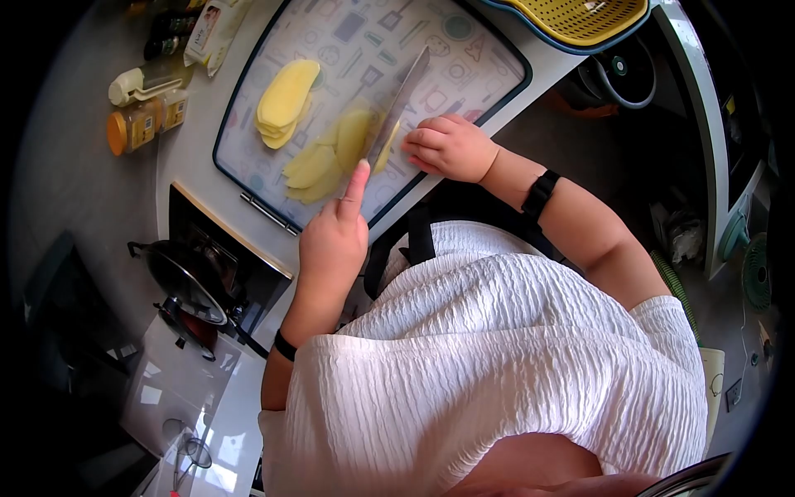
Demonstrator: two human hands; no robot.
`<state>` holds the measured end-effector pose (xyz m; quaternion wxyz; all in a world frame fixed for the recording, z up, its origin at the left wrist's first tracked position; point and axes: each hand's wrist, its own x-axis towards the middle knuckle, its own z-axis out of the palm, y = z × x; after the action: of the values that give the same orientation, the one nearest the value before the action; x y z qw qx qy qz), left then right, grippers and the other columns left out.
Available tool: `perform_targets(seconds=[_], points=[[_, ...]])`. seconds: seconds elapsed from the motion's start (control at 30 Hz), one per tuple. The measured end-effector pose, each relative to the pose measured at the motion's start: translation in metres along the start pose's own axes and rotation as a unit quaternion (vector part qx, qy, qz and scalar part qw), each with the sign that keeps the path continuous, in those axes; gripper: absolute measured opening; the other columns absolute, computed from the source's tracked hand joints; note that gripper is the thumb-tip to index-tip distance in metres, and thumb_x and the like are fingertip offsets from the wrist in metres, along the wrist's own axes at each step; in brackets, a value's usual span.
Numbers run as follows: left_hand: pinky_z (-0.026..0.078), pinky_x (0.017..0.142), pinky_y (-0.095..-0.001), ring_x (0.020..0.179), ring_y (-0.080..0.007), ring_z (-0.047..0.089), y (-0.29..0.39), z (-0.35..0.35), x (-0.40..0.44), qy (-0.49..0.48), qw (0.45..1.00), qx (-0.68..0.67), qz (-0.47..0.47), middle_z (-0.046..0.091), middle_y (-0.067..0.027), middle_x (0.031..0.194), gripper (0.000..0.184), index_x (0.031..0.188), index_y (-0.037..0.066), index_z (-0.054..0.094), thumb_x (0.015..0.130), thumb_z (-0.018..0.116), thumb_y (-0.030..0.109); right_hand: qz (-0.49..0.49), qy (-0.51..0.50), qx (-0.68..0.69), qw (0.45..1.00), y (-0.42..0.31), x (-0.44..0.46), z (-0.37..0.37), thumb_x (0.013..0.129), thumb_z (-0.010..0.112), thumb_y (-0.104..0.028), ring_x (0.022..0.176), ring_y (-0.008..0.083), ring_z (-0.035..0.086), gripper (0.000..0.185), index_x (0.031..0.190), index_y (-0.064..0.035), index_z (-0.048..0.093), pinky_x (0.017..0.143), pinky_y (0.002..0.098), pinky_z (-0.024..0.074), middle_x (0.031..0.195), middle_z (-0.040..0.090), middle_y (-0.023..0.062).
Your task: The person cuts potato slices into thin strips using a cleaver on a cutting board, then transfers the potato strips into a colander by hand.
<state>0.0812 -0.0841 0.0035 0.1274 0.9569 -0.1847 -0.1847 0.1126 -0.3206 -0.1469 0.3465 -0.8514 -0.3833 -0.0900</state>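
Near the middle of the patterned cutting board [331, 33], a long knife [402, 103] stands against pale yellow potato slices [352, 137]. My left hand [334, 236] is closed on its handle, one finger stretched towards the blade. To the right of the blade is my right hand [451, 149], with bent fingers close together beside a narrow potato piece [386, 157]. Its fingertips partly hide whatever they hold. Flat slices [310, 170] fan out left of the knife. A separate stack of long slices [286, 95] lies further left on the board.
A yellow colander [592, 21] is at the top right. Jars [141, 128] and a white packet [214, 33] stand left of the board. Below left are a lidded pan [186, 282] and a strainer [197, 453]. A dark round bin [625, 74] shows at the right.
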Motion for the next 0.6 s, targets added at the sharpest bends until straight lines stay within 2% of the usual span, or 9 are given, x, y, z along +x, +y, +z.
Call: perform_targets(seconds=[0.6], points=[[0.049, 0.056, -0.0479, 0.064, -0.0358, 0.059, -0.0004, 0.0077, 0.0048, 0.001, 1.0, 0.012, 0.0, 0.057, -0.0139, 0.076, 0.081, 0.151, 0.028, 0.029, 0.081, 0.06, 0.004, 0.004, -0.006, -0.003, 1.0, -0.0013, 0.0007, -0.001, 0.078, 0.071, -0.019, 0.099, 0.0187, 0.06, 0.027, 0.103, -0.011, 0.068, 0.082, 0.0329, 0.0509, 0.109, 0.061, -0.0006]])
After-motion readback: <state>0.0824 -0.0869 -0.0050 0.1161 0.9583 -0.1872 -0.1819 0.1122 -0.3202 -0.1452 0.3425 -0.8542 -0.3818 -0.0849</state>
